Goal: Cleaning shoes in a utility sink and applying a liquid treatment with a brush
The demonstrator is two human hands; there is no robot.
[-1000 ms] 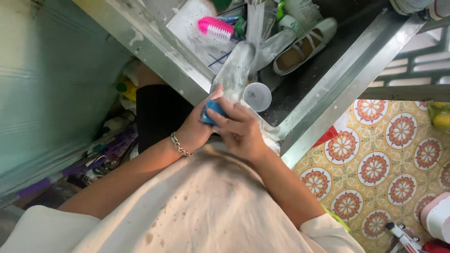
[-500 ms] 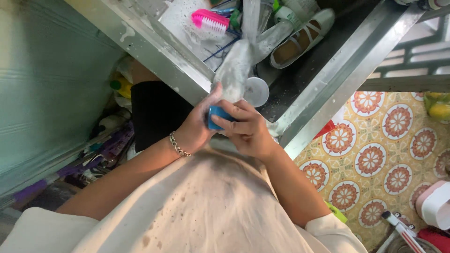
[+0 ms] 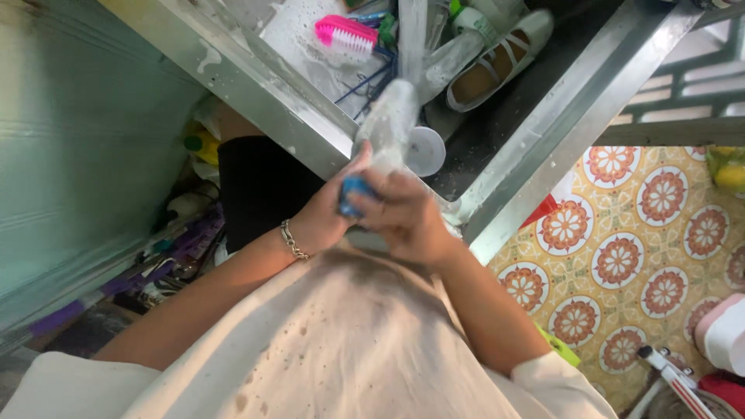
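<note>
A pale, soapy shoe [image 3: 390, 124] is held up over the edge of a metal sink [image 3: 535, 132], and it looks blurry. The left hand [image 3: 330, 213] is curled around the near end of the shoe. The right hand [image 3: 403, 217] is closed on a small blue scrubber [image 3: 353, 194] and presses it on the shoe. A silver bracelet [image 3: 292, 240] sits on the left wrist. Just beside the shoe lies a round white lid [image 3: 425, 150]. Farther back in the sink are a pink brush [image 3: 347, 32] and a white shoe [image 3: 500, 58]. The floor [image 3: 644, 225] has orange flower tiles.
</note>
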